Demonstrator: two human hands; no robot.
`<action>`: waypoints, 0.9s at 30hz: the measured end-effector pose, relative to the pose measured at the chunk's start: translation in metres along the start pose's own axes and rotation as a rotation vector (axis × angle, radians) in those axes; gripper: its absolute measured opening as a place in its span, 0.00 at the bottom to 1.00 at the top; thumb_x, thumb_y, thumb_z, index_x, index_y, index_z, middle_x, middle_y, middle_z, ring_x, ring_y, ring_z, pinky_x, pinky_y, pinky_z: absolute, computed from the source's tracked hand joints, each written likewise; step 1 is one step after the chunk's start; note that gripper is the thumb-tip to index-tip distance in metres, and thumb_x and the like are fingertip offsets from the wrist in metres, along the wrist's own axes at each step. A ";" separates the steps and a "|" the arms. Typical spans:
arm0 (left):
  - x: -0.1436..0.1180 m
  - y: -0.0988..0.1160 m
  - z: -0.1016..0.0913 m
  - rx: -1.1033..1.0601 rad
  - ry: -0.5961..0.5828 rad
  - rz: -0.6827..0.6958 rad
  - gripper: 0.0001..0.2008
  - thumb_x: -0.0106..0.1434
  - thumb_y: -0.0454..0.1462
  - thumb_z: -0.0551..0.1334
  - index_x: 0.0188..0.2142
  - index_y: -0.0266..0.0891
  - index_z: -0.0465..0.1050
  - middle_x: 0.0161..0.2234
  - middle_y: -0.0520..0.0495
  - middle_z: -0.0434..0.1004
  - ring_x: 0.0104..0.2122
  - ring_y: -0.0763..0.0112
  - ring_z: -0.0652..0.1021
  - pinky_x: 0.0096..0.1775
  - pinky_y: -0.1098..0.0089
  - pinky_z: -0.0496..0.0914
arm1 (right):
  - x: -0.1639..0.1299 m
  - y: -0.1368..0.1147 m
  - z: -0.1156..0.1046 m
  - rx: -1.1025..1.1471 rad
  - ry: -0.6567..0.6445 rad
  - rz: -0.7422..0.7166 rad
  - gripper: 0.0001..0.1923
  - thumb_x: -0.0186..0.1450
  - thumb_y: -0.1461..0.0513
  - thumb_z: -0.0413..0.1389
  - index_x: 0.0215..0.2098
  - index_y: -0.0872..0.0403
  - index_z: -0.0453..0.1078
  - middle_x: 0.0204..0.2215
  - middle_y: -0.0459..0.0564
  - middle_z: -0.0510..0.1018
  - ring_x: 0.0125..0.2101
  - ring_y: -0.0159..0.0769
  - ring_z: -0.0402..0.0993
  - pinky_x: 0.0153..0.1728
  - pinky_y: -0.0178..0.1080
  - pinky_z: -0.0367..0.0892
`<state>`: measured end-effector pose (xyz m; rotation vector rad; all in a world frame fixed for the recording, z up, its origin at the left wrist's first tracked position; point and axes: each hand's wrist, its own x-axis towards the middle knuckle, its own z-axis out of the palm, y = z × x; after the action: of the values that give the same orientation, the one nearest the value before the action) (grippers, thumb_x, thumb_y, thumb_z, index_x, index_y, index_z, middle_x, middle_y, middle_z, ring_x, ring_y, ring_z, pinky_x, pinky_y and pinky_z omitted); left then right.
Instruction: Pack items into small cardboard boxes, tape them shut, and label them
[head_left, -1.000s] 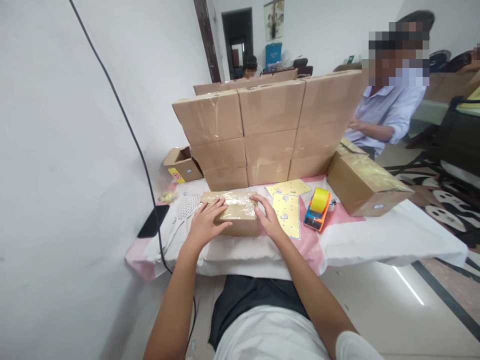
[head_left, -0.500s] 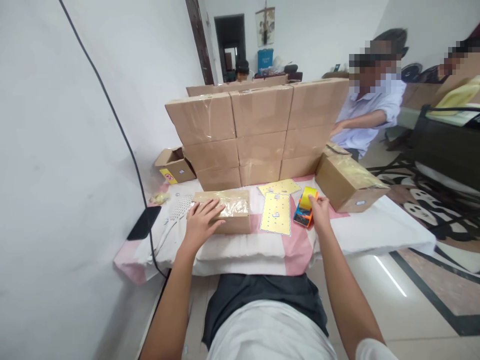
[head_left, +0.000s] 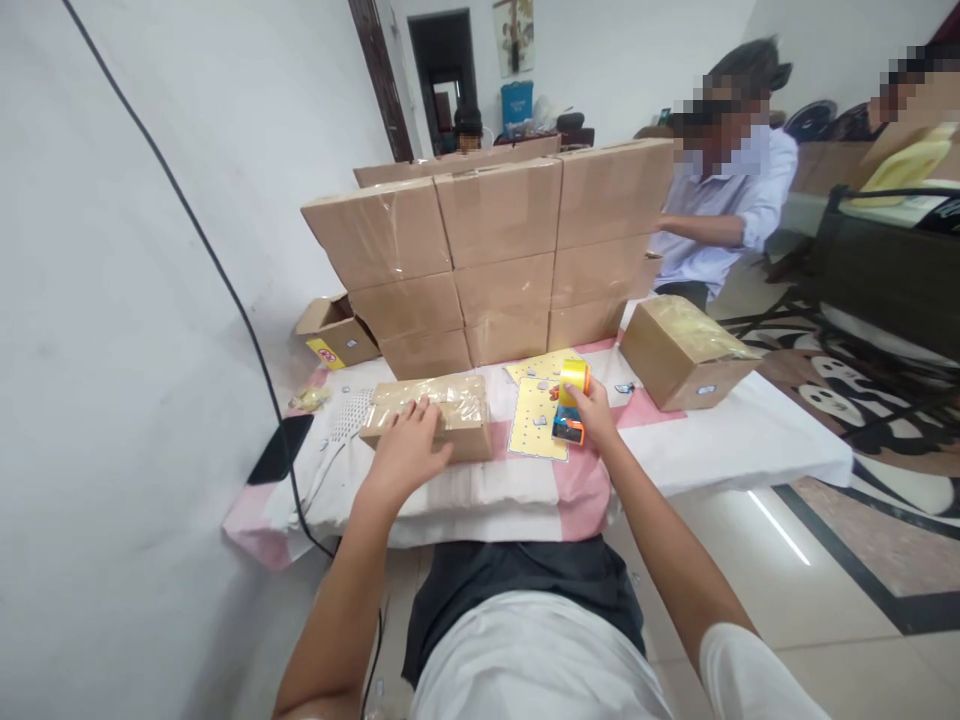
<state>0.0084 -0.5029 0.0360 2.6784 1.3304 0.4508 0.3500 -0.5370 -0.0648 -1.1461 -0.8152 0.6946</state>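
Observation:
A taped cardboard box [head_left: 469, 415] lies on the table in front of me. My left hand [head_left: 409, 445] rests on its top and near side, fingers stretched out and the thumb apart. My right hand [head_left: 596, 412] is wrapped round an orange and blue tape dispenser [head_left: 568, 425] with a roll of yellow tape [head_left: 575, 375] in it. The dispenser is held above a yellow dotted sheet [head_left: 529, 425], right of the box and apart from it. A second yellow sheet [head_left: 525, 370] lies partly under the first.
A wall of stacked cardboard boxes [head_left: 499, 220] stands behind. On the right is a closed box [head_left: 667, 365], on the left an open box [head_left: 360, 345]. A phone [head_left: 281, 450] lies near a hanging black cable [head_left: 247, 320]. A person [head_left: 705, 220] sits beyond the table.
My right hand has lifted the tape dispenser off the cloth and moved it left, over the yellow sheet. My left hand stays on the box. The view has shifted slightly.

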 end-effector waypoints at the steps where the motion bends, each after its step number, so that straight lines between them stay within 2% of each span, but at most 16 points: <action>1: -0.002 0.012 -0.002 -0.081 -0.017 0.022 0.22 0.61 0.42 0.66 0.54 0.39 0.74 0.66 0.32 0.67 0.68 0.37 0.65 0.64 0.37 0.60 | -0.002 -0.006 0.005 0.038 -0.016 -0.005 0.23 0.57 0.48 0.67 0.41 0.54 0.72 0.31 0.50 0.84 0.30 0.40 0.82 0.35 0.43 0.78; 4: -0.002 0.053 0.009 -0.508 -0.066 0.110 0.25 0.67 0.46 0.63 0.62 0.45 0.69 0.66 0.41 0.70 0.67 0.51 0.68 0.66 0.51 0.63 | -0.001 -0.022 0.020 0.134 -0.056 -0.015 0.22 0.61 0.44 0.63 0.38 0.53 0.73 0.29 0.51 0.83 0.30 0.42 0.81 0.33 0.44 0.78; 5: 0.001 0.068 0.021 -0.657 -0.066 0.096 0.24 0.68 0.45 0.62 0.62 0.47 0.70 0.64 0.43 0.72 0.65 0.55 0.72 0.64 0.55 0.66 | 0.000 -0.025 0.025 0.160 -0.064 -0.023 0.23 0.62 0.42 0.61 0.37 0.53 0.73 0.28 0.51 0.83 0.30 0.43 0.81 0.33 0.45 0.78; 7: 0.013 0.094 0.052 -0.862 -0.021 -0.025 0.25 0.66 0.44 0.65 0.61 0.43 0.70 0.61 0.39 0.75 0.60 0.55 0.76 0.59 0.58 0.71 | 0.005 -0.027 0.033 0.195 -0.071 -0.047 0.27 0.65 0.38 0.54 0.34 0.52 0.74 0.26 0.52 0.82 0.32 0.46 0.82 0.34 0.46 0.79; 11: 0.052 0.123 0.116 -0.949 0.043 -0.277 0.22 0.63 0.44 0.68 0.55 0.39 0.73 0.53 0.36 0.80 0.54 0.54 0.79 0.55 0.57 0.72 | 0.013 -0.017 0.040 0.156 -0.076 -0.089 0.30 0.67 0.36 0.50 0.32 0.52 0.74 0.27 0.52 0.81 0.34 0.45 0.82 0.35 0.45 0.79; 14: 0.079 0.128 0.141 -0.932 0.120 -0.304 0.12 0.64 0.42 0.66 0.44 0.39 0.78 0.48 0.38 0.81 0.51 0.56 0.79 0.57 0.57 0.70 | 0.014 -0.004 0.037 0.124 -0.011 -0.078 0.33 0.68 0.35 0.47 0.31 0.52 0.74 0.26 0.51 0.81 0.32 0.44 0.81 0.34 0.45 0.78; 16: 0.090 0.130 0.150 -0.917 0.147 -0.264 0.06 0.63 0.38 0.65 0.33 0.39 0.79 0.43 0.40 0.81 0.49 0.58 0.79 0.56 0.57 0.69 | 0.013 0.003 0.033 0.115 0.047 -0.059 0.33 0.68 0.34 0.46 0.31 0.52 0.73 0.25 0.51 0.80 0.30 0.43 0.80 0.33 0.44 0.77; 18: 0.096 0.133 0.156 -0.932 0.124 -0.231 0.08 0.62 0.37 0.64 0.26 0.39 0.76 0.39 0.42 0.81 0.44 0.60 0.79 0.53 0.60 0.71 | 0.011 0.009 0.029 0.085 0.073 -0.046 0.33 0.68 0.34 0.47 0.31 0.52 0.73 0.25 0.50 0.80 0.28 0.42 0.78 0.32 0.43 0.76; 21: 0.095 0.136 0.160 -0.979 0.098 -0.205 0.10 0.63 0.36 0.63 0.26 0.40 0.77 0.36 0.44 0.82 0.41 0.63 0.80 0.49 0.63 0.72 | 0.010 0.012 0.027 0.063 0.149 -0.045 0.33 0.67 0.34 0.48 0.30 0.52 0.71 0.24 0.49 0.78 0.25 0.39 0.75 0.29 0.41 0.73; 24: 0.089 0.138 0.150 -1.019 0.085 -0.176 0.09 0.63 0.36 0.63 0.27 0.41 0.78 0.36 0.44 0.84 0.41 0.62 0.81 0.49 0.63 0.73 | 0.010 0.010 0.027 0.049 0.200 -0.057 0.33 0.68 0.35 0.47 0.26 0.52 0.69 0.20 0.46 0.73 0.21 0.35 0.69 0.25 0.39 0.68; 27: 0.080 0.140 0.127 -1.028 0.115 -0.128 0.10 0.64 0.38 0.63 0.29 0.41 0.80 0.40 0.44 0.85 0.45 0.59 0.81 0.51 0.62 0.73 | 0.010 0.010 0.027 -0.046 0.157 -0.130 0.33 0.67 0.35 0.49 0.20 0.50 0.62 0.16 0.43 0.65 0.17 0.31 0.59 0.20 0.38 0.60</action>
<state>0.1999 -0.5209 -0.0347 1.7226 0.8941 0.9546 0.3325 -0.5127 -0.0667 -1.1621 -0.7681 0.4741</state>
